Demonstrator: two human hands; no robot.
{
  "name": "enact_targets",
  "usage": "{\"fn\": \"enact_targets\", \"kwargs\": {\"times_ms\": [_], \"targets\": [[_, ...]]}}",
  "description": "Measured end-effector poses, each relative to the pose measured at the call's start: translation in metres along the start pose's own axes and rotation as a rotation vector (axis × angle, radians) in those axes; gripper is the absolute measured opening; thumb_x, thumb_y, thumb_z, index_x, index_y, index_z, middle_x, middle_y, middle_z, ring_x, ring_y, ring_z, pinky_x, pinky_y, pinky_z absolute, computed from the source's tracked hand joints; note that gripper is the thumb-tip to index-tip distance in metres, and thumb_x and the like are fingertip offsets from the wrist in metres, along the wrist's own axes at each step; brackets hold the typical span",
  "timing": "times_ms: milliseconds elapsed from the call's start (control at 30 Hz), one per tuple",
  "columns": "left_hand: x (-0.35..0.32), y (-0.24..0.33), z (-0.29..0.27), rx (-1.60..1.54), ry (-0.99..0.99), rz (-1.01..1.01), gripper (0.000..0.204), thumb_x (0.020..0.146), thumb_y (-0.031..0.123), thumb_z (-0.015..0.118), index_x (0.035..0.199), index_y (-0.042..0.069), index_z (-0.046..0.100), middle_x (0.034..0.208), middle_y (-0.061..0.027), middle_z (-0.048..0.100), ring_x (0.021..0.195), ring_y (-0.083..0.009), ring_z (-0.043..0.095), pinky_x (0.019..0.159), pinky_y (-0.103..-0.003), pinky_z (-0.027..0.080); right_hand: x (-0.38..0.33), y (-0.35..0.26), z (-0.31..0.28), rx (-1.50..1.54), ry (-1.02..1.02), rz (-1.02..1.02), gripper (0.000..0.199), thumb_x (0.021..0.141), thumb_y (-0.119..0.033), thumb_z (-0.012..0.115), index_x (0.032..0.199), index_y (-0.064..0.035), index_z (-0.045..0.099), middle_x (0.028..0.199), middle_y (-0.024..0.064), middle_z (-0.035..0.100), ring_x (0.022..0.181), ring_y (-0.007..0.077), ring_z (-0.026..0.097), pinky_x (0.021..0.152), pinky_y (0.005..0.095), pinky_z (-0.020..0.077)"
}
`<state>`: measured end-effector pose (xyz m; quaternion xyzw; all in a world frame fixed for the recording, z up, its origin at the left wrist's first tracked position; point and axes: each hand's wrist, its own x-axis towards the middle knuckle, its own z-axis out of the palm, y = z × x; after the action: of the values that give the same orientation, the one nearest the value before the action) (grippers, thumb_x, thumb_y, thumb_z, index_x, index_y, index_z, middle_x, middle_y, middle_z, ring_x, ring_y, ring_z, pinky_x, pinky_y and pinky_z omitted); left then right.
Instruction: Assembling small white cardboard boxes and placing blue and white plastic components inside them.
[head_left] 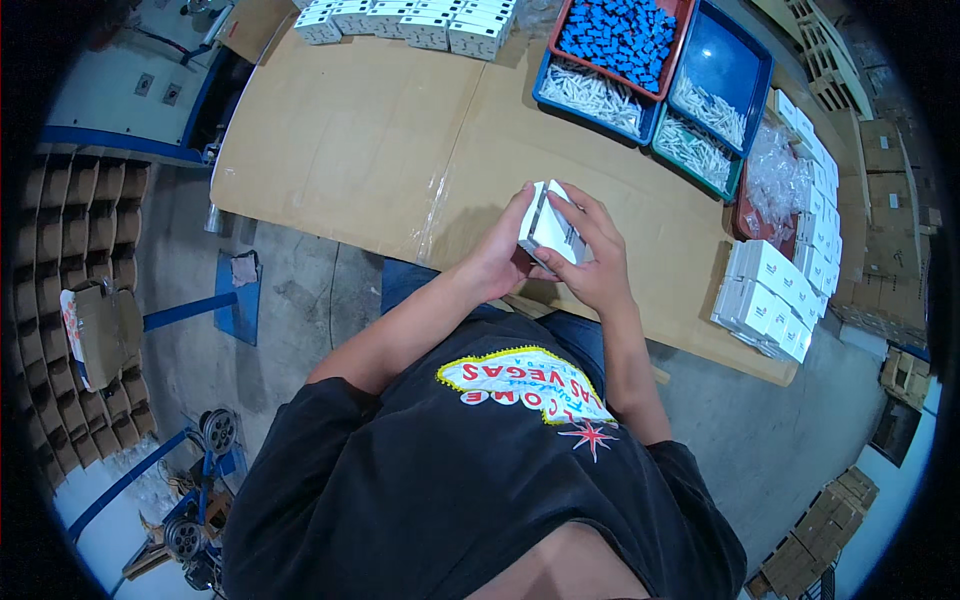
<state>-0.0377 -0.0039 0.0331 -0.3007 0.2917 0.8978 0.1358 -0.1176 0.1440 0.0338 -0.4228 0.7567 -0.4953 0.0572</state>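
Though glossy, boxy white carton (552, 228)

Packing warehouse: stacked cartons (893, 170), parts trays (700, 60).

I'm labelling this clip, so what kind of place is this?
Probably a warehouse packing station: a cardboard-covered table, trays of small parts, stacks of small white boxes, and both hands holding one box.

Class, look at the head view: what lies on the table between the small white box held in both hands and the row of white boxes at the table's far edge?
Only bare cardboard table cover lies between the small white box and the far row of white boxes.
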Motion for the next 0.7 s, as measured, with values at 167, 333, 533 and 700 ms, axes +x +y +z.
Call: {"fn": "enact_targets", "kwargs": {"times_ms": [167,333,533,700], "targets": [[0.0003,-0.0022,0.0019,0.004,0.001,-0.007,0.06,0.101,0.069,0.042,0.136,0.022,0.058,0.116,-0.0042,0.068,0.099,-0.0195,0.067,0.074,-0.036,0.054,0.0016,-0.0022,0.0012,-0.029,-0.003,-0.047,0.065,0.073,-0.026,0.089,0.133,-0.011,0.07,0.139,0.0158,0.062,0.122,0.0341,0.061,0.1,0.0425,0.0514],[-0.0016,-0.0022,0.0034,-0.009,0.003,-0.03,0.061,0.101,0.069,0.042,0.137,0.022,0.057,0.118,-0.0049,0.067,0.103,-0.0206,0.067,0.078,-0.038,0.055,0.0003,0.0015,0.0025,-0.072,0.003,-0.064,0.066,0.071,-0.027,0.09,0.132,-0.0107,0.07,0.137,0.0154,0.063,0.121,0.0341,0.062,0.1,0.0422,0.0517],[-0.0013,-0.0035,0.0012,0.007,-0.018,0.002,0.065,0.102,0.069,0.04,0.139,0.019,0.056,0.12,-0.0054,0.067,0.105,-0.0213,0.067,0.079,-0.038,0.056,-0.0015,0.0022,0.0019,-0.081,-0.012,-0.061,0.067,0.071,-0.03,0.09,0.133,-0.0107,0.07,0.137,0.0156,0.062,0.121,0.0345,0.062,0.1,0.0424,0.0516],[0.0005,-0.0049,-0.001,0.052,-0.025,0.007,0.066,0.102,0.07,0.036,0.141,0.019,0.054,0.122,-0.0061,0.067,0.107,-0.0222,0.066,0.081,-0.039,0.055,-0.0009,0.0035,0.0007,-0.084,-0.033,-0.067,0.067,0.073,-0.03,0.089,0.134,-0.0109,0.069,0.14,0.0164,0.061,0.123,0.0353,0.061,0.101,0.043,0.0506]]}}
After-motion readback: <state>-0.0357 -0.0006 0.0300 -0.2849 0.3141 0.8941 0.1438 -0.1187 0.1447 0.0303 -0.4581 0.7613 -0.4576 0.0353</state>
